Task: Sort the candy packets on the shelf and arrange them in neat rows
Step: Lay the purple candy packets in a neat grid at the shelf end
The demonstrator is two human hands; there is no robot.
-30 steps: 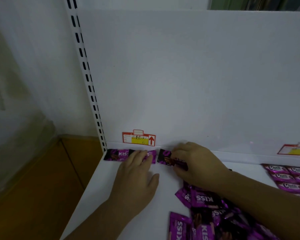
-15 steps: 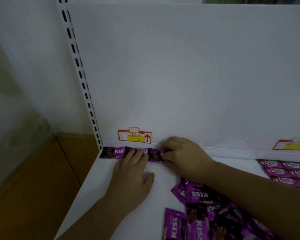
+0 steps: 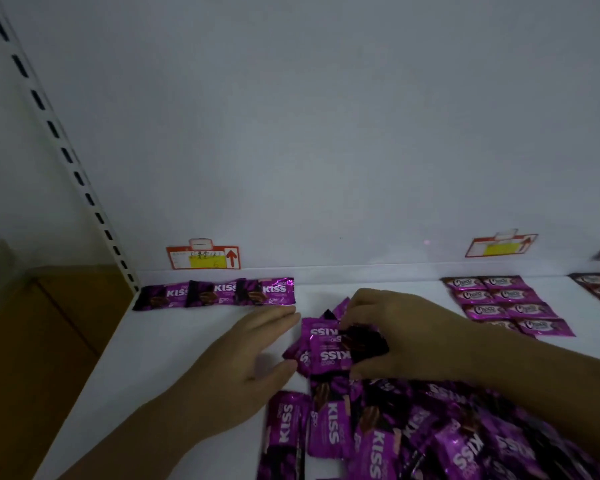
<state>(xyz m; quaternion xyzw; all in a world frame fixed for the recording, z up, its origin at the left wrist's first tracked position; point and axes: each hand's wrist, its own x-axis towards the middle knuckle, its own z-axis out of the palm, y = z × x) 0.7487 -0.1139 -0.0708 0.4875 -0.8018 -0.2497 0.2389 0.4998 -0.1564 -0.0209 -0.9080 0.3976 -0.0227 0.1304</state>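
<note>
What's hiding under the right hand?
The right hand grips a dark purple foil KISS packet atop the loose purple packet pile. Packets beneath its palm and forearm are covered.

On the shelf [image 3: 174, 344], a row [image 3: 215, 294] of three lies along the back panel [image 3: 326, 133], at eleven o'clock from the pile [image 3: 413, 434]; a tag [image 3: 203, 258] sits behind it. A grid [image 3: 510, 304] lies at two o'clock. The right hand [image 3: 402, 337] grips a packet [image 3: 362, 342] at the pile's twelve o'clock end, the left hand [image 3: 243, 368] at nine.
</note>
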